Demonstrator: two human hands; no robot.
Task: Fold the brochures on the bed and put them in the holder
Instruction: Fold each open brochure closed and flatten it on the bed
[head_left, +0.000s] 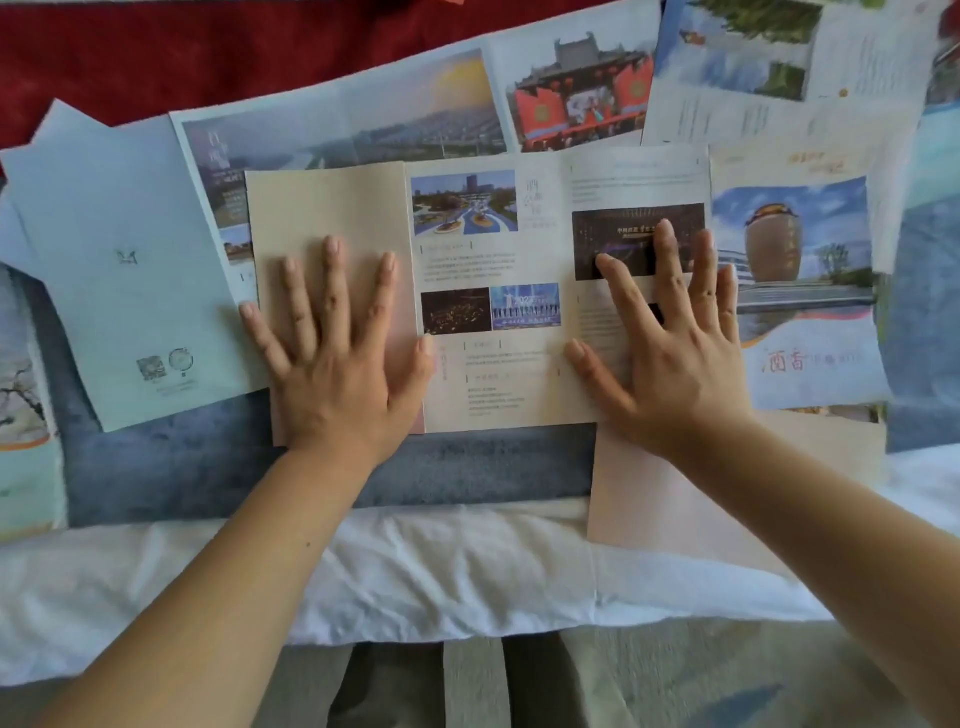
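A three-panel brochure (488, 260) lies partly folded on the bed in the middle of the head view. Its left panel, plain beige, is folded over. My left hand (337, 353) presses flat on that beige panel with the fingers spread. My right hand (670, 332) lies flat on the right panel, fingers straight, over a dark photo. Several other unfolded brochures lie around it. No holder is in view.
A pale blue brochure (130, 270) lies at the left, a long panorama brochure (415, 104) behind, a jar-picture brochure (800, 291) at the right and a plain pink sheet (660, 499) under my right forearm. White bedding (441, 571) runs along the bed's near edge; a red blanket (208, 47) is at the back.
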